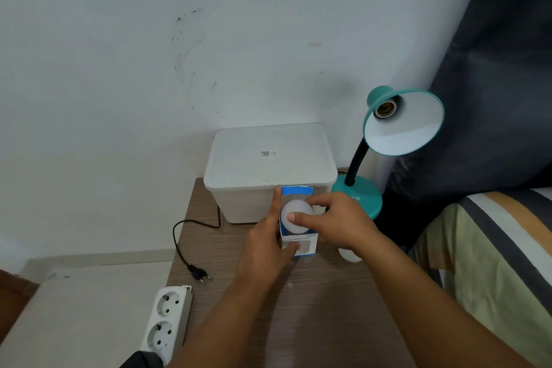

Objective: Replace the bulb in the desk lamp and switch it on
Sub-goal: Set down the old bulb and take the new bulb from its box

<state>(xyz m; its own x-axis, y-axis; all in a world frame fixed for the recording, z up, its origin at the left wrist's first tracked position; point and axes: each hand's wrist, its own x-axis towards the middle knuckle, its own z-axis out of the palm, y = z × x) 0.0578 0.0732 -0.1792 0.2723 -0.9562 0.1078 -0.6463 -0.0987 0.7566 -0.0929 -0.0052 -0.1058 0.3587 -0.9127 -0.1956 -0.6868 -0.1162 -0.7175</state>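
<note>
**New bulb in its open box, both hands on it; lamp socket bare**

Left hand (265, 243) grips the blue-and-white bulb box (299, 243) standing near the middle of the desk (298, 323): index finger runs straight up the box's left side, thumb presses on its front face. The top flap is open and stands up behind.

Right hand (336, 222) reaches in from the right; thumb and fingers are curled on the white dome of the new bulb (295, 215), which protrudes from the open box top. Bulb base is hidden inside the box.

Desk lamp (388, 140), teal shade and base, black flexible neck, stands at the desk's far right corner. Shade is tilted toward the camera; the threaded socket (383, 109) inside holds no bulb.

A second white rounded object (349, 254) lies near the desk's right edge, mostly covered by the right forearm; cannot tell what it is.

White lidded storage box (268, 170) sits at the far edge of the desk, just behind the bulb box and left of the lamp base.

A black cord (179, 245) comes from beside the storage box, loops over the desk's left edge and ends in a plug (199, 273) lying unplugged near that edge. White power strip (167, 323) lies at the desk's near left corner, partly overhanging it; both visible sockets hold nothing.
</note>
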